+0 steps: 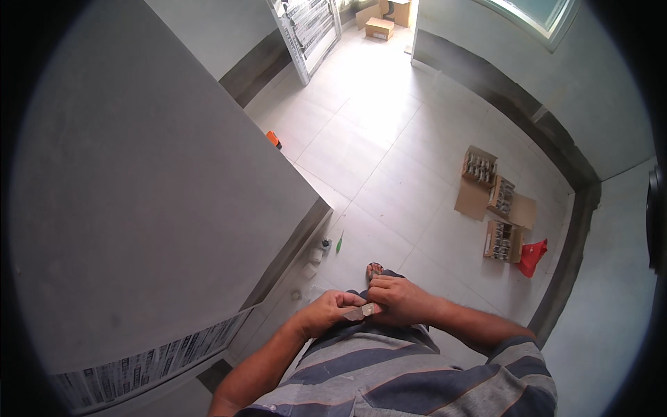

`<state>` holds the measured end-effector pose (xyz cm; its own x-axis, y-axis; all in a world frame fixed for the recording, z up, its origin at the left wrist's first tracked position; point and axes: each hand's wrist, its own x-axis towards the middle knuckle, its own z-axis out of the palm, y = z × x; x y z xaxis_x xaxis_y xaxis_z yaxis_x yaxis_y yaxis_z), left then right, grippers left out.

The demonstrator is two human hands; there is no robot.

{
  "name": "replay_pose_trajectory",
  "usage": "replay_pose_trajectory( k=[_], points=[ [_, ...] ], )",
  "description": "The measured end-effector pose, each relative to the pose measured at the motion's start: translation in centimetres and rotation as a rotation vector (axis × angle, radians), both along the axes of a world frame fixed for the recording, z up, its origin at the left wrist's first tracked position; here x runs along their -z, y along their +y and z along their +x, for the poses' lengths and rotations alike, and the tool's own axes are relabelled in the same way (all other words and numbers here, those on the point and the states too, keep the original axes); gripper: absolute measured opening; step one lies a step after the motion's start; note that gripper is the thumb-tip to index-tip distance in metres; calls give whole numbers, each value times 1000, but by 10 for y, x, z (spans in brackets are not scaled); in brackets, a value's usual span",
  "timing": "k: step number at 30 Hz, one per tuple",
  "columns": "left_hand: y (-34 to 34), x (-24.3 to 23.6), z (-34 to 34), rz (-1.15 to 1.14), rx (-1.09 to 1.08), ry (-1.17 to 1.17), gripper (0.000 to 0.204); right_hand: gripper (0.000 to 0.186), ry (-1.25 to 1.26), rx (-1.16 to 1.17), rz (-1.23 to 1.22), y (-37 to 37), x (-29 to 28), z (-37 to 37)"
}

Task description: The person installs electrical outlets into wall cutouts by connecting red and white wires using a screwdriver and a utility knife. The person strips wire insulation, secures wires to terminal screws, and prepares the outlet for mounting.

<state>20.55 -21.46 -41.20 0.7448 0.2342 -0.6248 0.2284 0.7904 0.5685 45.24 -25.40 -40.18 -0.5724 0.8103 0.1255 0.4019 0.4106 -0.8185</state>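
Note:
Low in the view, in front of my waist, both hands are closed round a small, flat, pale object [358, 312], too small to make out clearly. My left hand [326, 313] pinches it from the left. My right hand [396, 299] has curled fingers against its right end, partly hiding it. Just beyond them my sandalled foot [375, 270] shows on the floor.
A thin green tool [340, 241] and small white items [316, 255] lie beside the left wall [160, 174]. An orange tool [273, 138] lies farther along. Open cardboard boxes [499, 240] and a red bag [531, 258] sit at the right. A doorway with boxes [379, 28] is ahead.

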Motion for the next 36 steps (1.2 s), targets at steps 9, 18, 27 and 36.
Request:
replay_pose_trajectory(
  k=[9, 18, 27, 36],
  points=[
    [5, 18, 12, -59, -87, -221, 44, 27, 112, 163, 242, -12, 8, -9],
    [-5, 1, 17, -2, -110, -434, 46, 30, 162, 274, 298, -21, -12, -1],
    [0, -41, 27, 479, 90, -234, 47, 32, 270, 240, 125, -18, -25, 10],
    [-21, -54, 45, 857, -20, 51, 39, 31, 305, 142, -42, -15, -21, 25]
  ],
)
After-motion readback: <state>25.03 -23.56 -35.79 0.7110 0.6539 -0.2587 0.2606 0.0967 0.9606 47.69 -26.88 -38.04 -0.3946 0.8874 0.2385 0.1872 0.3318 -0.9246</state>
